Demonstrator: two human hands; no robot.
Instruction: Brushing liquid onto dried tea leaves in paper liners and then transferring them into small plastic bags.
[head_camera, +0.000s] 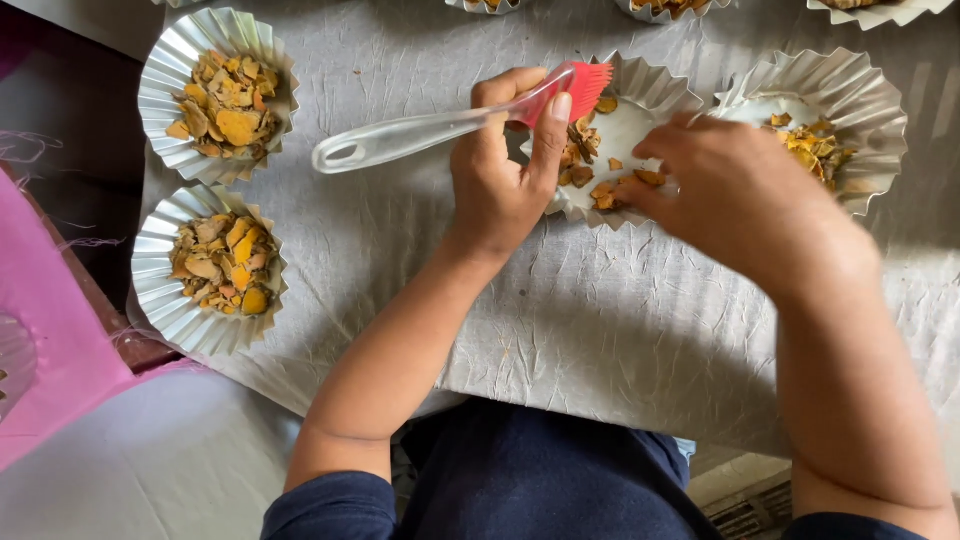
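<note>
Holding a silicone pastry brush with a clear plastic handle and red bristles, the left hand has its fingers wrapped tight about the handle just behind the bristle head. The bristles rest over the far rim of a fluted silver foil cup; the looped handle end points toward the left edge of the table. This foil cup sits at the middle of the grey crinkled paper sheet that covers the table, and it holds only a few yellow-orange dried slices scattered over its pale floor.

The right hand lies at the near right rim of the same cup, fingertips narrowed together and touching slices at the rim. The view is blurred there, so I cannot tell whether a piece is pinched between them.

Just beside it to the right stands a second fluted foil cup, part filled with the same slices. Two full foil cups stand well apart at the sheet's left edge: one at the far left corner, one nearer the person. Further cups are cut off along the far edge.

A pink plastic item lies off the left edge. Dark blue clothing shows at the near edge.
</note>
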